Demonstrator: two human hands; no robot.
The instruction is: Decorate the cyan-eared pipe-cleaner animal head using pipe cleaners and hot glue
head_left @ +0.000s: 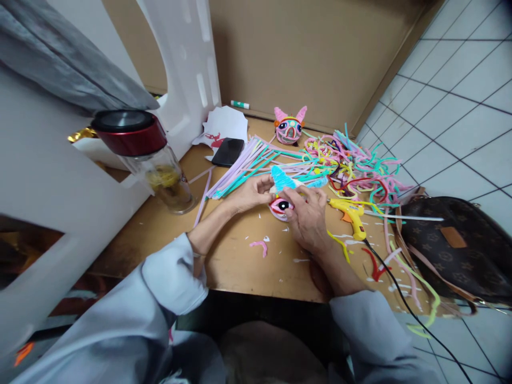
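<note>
Between my two hands is a small pipe-cleaner animal head [279, 209] with a pink-rimmed black eye and blue ears. My left hand [256, 194] pinches it from the left, beside the upright blue ear [282, 179]. From the right, my right hand [309, 217] is closed around it, thumb below the eye and fingers over the top. The second blue ear [319, 183] sticks out past those fingers, and they hide much of the head. A yellow glue gun [352, 214] lies on the table just right of my right hand.
A finished-looking pink-eared head [288, 128] stands at the back. Straight pipe cleaners [244, 168] and a tangled pile [352, 160] lie before it. A phone [228, 152] and glass tea bottle [164, 181] are left; a brown bag [452, 245] and the gun's black cord [404, 298] are right.
</note>
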